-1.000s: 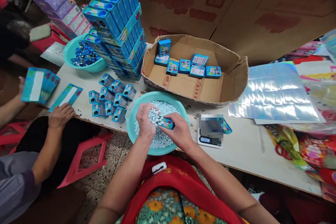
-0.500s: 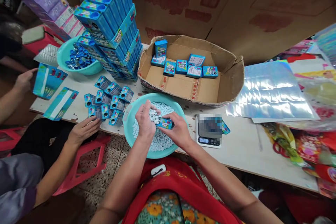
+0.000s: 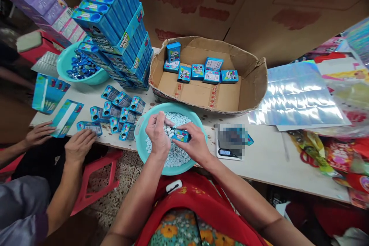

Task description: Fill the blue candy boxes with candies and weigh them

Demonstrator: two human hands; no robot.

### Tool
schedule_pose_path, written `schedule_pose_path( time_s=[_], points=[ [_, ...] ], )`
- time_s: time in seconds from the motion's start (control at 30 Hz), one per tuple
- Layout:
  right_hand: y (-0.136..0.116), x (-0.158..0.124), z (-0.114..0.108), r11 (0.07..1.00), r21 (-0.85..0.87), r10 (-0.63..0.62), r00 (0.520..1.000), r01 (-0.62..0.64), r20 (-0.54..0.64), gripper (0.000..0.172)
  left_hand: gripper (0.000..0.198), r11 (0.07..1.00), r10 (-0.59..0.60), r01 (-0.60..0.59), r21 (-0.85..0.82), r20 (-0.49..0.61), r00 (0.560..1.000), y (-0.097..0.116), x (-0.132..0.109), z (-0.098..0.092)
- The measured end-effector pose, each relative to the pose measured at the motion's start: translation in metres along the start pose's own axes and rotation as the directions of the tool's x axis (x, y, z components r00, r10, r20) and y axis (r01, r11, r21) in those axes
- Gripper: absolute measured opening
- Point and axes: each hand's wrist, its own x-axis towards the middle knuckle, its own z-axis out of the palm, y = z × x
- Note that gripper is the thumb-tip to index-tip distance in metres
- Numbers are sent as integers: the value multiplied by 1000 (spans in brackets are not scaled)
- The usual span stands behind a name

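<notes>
A turquoise basin point(image 3: 141, 134) full of small white candies point(image 3: 175, 157) stands at the table's front edge. Over it my left hand point(image 3: 158, 134) is cupped around some of the white candies, beside the opening of a small blue box. My right hand point(image 3: 196, 142) grips that blue box point(image 3: 181, 135) between thumb and fingers, its open end turned toward my left hand. Several similar blue boxes point(image 3: 127, 115) stand left of the basin. Behind it, a cardboard tray point(image 3: 253, 92) holds several more blue boxes point(image 3: 197, 72). A digital scale point(image 3: 227, 153) lies right of the basin, its top blurred out.
At the left, another person's hands point(image 3: 77, 146) touch a blue box and a flat blue carton point(image 3: 67, 117). Tall stacked blue boxes point(image 3: 115, 27) and a basin of blue wrapped pieces point(image 3: 83, 65) stand behind. Silvery sheets point(image 3: 296, 96) and colourful bags point(image 3: 337, 157) lie right.
My left hand has fewer candies showing in it. The other person's right hand has moved left with a blue box, and their left one has come down to the flat carton. The view has shifted slightly.
</notes>
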Motion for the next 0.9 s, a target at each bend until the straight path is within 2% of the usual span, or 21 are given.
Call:
schedule_pose_path(
  time_s=[0.27,0.5,0.57,0.63,0.7,0.77,0.83,0.9],
  points=[
    [10,1,10,999,44,16,1000,-15,-13,31,34,1000,-21,22,-13,47,999,-5,4,0],
    [13,-9,12,979,192,76,997,-71,-22,34,34,989,-145,147,-9,124,982,13,4,0],
    [17,-17,6,962,255,106,993,-92,-42,35,32,992,-125,126,4,137,983,10,13,-7],
    [21,-27,-3,946,308,135,988,-105,-79,37,29,988,-71,50,147,140,988,-4,24,-17],
    [24,-39,-17,930,347,167,979,-118,-115,39,27,887,-43,-63,457,219,975,-26,33,-29],
    [26,-53,-33,916,382,195,969,-125,-151,39,26,684,-69,-212,698,351,934,-47,35,-37],
    [28,-70,-50,903,410,217,960,-128,-178,38,31,496,-104,-357,791,462,881,-62,32,-38],
    [31,-91,-67,893,423,254,947,-152,-197,38,36,390,-96,-452,802,524,847,-69,24,-25]
  ],
)
